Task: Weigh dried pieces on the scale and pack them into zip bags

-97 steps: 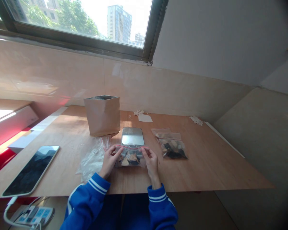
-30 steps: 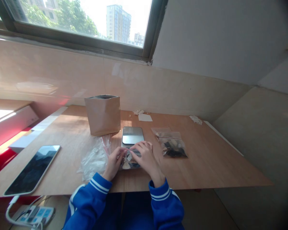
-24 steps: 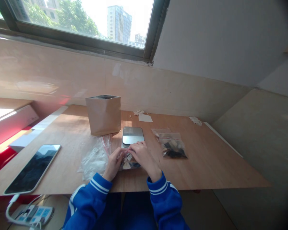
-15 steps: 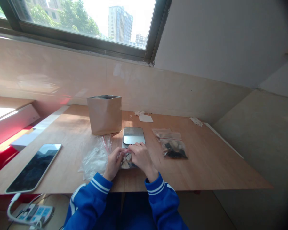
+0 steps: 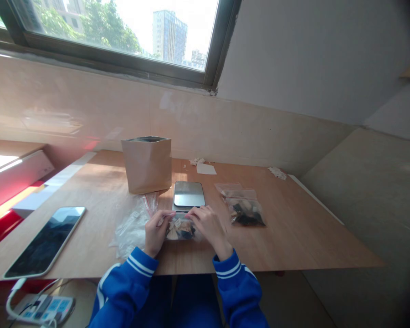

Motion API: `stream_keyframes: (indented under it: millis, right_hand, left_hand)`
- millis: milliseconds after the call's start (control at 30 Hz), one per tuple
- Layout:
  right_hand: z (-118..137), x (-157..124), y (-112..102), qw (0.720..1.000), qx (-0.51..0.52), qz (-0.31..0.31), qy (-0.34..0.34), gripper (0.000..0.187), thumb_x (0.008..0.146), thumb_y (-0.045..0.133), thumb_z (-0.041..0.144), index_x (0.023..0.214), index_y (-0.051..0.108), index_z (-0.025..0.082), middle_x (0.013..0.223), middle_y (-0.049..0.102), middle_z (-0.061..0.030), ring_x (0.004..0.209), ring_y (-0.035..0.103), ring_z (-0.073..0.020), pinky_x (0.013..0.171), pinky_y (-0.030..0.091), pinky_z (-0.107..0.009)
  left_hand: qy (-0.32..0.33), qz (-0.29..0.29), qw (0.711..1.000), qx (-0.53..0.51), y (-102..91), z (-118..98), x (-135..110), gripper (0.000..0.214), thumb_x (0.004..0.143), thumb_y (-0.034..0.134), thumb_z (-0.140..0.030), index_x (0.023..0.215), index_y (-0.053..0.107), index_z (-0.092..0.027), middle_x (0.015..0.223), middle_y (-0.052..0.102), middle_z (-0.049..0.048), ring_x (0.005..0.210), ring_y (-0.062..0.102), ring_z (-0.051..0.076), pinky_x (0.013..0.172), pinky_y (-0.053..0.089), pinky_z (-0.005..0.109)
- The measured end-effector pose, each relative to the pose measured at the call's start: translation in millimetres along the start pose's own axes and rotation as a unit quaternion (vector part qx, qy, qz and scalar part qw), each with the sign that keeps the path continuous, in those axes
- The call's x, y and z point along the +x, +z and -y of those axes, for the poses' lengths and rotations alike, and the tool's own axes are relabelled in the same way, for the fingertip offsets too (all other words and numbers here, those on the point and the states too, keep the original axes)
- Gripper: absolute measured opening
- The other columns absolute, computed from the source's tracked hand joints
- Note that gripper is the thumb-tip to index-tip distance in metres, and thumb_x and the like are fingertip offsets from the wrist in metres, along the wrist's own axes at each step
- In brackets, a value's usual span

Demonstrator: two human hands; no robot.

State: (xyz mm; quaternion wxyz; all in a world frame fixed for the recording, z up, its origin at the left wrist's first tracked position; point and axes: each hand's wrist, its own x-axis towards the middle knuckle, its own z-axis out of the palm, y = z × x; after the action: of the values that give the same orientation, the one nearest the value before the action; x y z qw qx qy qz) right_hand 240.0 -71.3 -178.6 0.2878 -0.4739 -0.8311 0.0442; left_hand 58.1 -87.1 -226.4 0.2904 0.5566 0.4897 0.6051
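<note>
Both hands pinch the top edge of a clear zip bag (image 5: 181,228) with pale and dark pieces inside. My left hand (image 5: 157,231) has its fingers closed on the bag's left top corner. On the right part of the same edge, my right hand (image 5: 208,227) is closed, thumb and fingers pressed together. Just beyond the bag lies a small digital scale (image 5: 189,194) with a shiny metal plate; its front part is partly hidden by the hands. A pile of clear plastic bags (image 5: 131,230) lies beside my left hand.
A brown paper pouch (image 5: 146,166) stands open-topped behind the plastic pile. Filled zip bags (image 5: 246,209) lie to the right. A tablet (image 5: 46,241) on a white cable rests at the left, above a power strip (image 5: 44,309). White paper (image 5: 207,169) lies near the wall.
My hands have moved apart along the bag's top edge, the right one to the right and the left one slightly left. More of the bag's contents now shows. The view has shifted slightly.
</note>
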Motion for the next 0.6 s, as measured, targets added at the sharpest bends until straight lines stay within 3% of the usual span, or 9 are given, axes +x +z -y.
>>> stream_keyframes:
  millis: [167,400,600]
  right_hand:
    - [-12.5,-4.4,-1.7,1.0,0.005,-0.008,0.017,0.024,0.092,0.052,0.015,0.075,0.068,0.022,0.075,0.068,-0.0014,0.072,0.059,-0.0164,0.073,0.036,-0.029]
    - [-24.7,-10.5,-3.9,0.999,0.024,-0.023,0.041,0.025,0.093,0.053,0.031,0.077,0.071,0.024,0.073,0.069,-0.0019,0.071,0.059,-0.018,0.073,0.037,-0.03]
    - [-37.4,-20.3,-6.7,0.983,0.138,-0.031,0.113,0.025,0.091,0.052,0.034,0.08,0.073,0.025,0.069,0.072,0.0,0.067,0.062,-0.0175,0.073,0.041,-0.029]
  left_hand:
    - [-0.006,-0.012,1.0,-0.003,0.5,0.2,0.6,0.014,0.08,0.065,-0.034,0.079,0.073,-0.023,0.074,0.07,0.0011,0.07,0.062,0.015,0.068,0.049,0.025]
    - [-0.032,-0.027,0.999,-0.015,-1.5,0.9,1.2,0.022,0.084,0.06,-0.039,0.083,0.074,-0.023,0.074,0.071,0.0017,0.071,0.065,0.016,0.069,0.05,0.027]
    - [-0.05,0.0,0.998,-0.041,-0.1,0.6,0.7,0.028,0.084,0.058,-0.042,0.085,0.074,-0.02,0.07,0.072,0.0031,0.069,0.067,0.018,0.069,0.053,0.029]
